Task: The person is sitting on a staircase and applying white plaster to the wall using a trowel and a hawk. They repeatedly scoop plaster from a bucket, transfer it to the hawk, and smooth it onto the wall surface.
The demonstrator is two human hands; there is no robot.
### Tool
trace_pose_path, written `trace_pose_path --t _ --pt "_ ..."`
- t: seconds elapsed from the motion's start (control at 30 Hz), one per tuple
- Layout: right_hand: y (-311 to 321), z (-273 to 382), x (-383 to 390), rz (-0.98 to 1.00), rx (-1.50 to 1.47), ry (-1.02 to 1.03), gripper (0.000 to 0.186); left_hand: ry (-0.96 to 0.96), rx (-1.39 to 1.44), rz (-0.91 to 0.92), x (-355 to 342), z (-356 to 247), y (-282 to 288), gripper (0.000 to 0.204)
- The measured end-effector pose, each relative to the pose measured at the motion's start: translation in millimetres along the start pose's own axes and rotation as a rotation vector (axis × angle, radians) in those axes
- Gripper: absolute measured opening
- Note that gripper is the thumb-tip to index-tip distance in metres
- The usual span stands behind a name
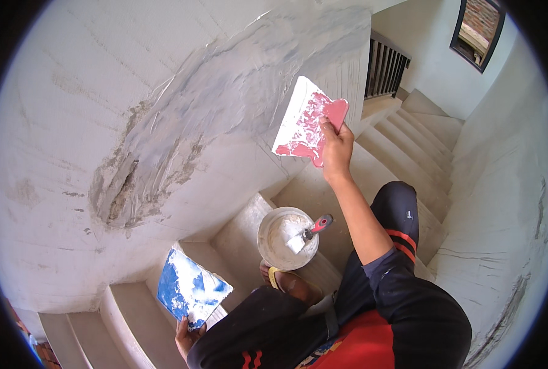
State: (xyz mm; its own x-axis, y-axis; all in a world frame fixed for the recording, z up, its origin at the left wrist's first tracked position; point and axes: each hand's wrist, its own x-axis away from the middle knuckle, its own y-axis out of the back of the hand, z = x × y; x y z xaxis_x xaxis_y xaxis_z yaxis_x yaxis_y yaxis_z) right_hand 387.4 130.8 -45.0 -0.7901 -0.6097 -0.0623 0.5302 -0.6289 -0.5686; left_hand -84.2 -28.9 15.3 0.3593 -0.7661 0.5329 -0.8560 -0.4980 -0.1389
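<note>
My right hand (pixel 338 146) grips a wide red plastic putty spreader (pixel 314 123), its face and edge smeared with white filler. It is raised near the wall, apart from the grey patched area (pixel 224 92). Low at the left, my left hand (pixel 189 335) is closed on the lower corner of a blue plastic putty spreader (pixel 192 288) coated with white filler. Between them a round bucket (pixel 268 246) of pale filler stands on a step. A putty knife (pixel 319 225) with a red and black handle leans in the bucket, white filler on its blade.
Concrete stairs (pixel 126 313) run from the lower left to the upper right. My sandalled foot (pixel 292 284) is beside the bucket. A dark metal railing (pixel 386 66) and a framed window (pixel 478 34) are at the upper right. Another wall (pixel 501 203) rises on the right.
</note>
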Motion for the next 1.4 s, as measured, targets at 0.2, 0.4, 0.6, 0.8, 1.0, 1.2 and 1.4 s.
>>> trace_pose_path --t 0.2,0.4,0.6,0.8,1.0,1.2,1.4 --pt "18.0 1.7 -3.9 -0.039 -0.139 -0.188 0.017 0.019 0.03 -0.083 3.3 1.2 -8.3 0.027" --pt "13.4 4.0 1.4 0.036 -0.204 -0.269 0.017 -0.014 0.007 -0.114 -0.1 5.3 -2.5 0.028" --pt "10.3 0.9 8.7 0.089 -0.254 -0.355 0.018 -0.041 0.034 -0.115 13.5 12.6 -3.1 0.032" --pt "4.7 -2.8 17.6 0.152 -0.419 -0.382 0.017 -0.137 0.011 0.031 19.1 25.5 1.3 0.033" --pt "-1.3 16.4 17.5 0.222 -0.532 -0.387 0.017 -0.165 -0.106 0.265 25.5 22.2 -35.0 0.035" --pt "-8.5 16.8 1.9 0.217 -0.516 -0.32 0.018 0.027 -0.225 0.456 18.7 11.7 -86.8 0.036" --pt "-18.7 33.3 -43.4 0.205 -0.4 -0.242 0.015 0.329 -0.308 0.646 2.2 -23.8 -151.8 0.039"
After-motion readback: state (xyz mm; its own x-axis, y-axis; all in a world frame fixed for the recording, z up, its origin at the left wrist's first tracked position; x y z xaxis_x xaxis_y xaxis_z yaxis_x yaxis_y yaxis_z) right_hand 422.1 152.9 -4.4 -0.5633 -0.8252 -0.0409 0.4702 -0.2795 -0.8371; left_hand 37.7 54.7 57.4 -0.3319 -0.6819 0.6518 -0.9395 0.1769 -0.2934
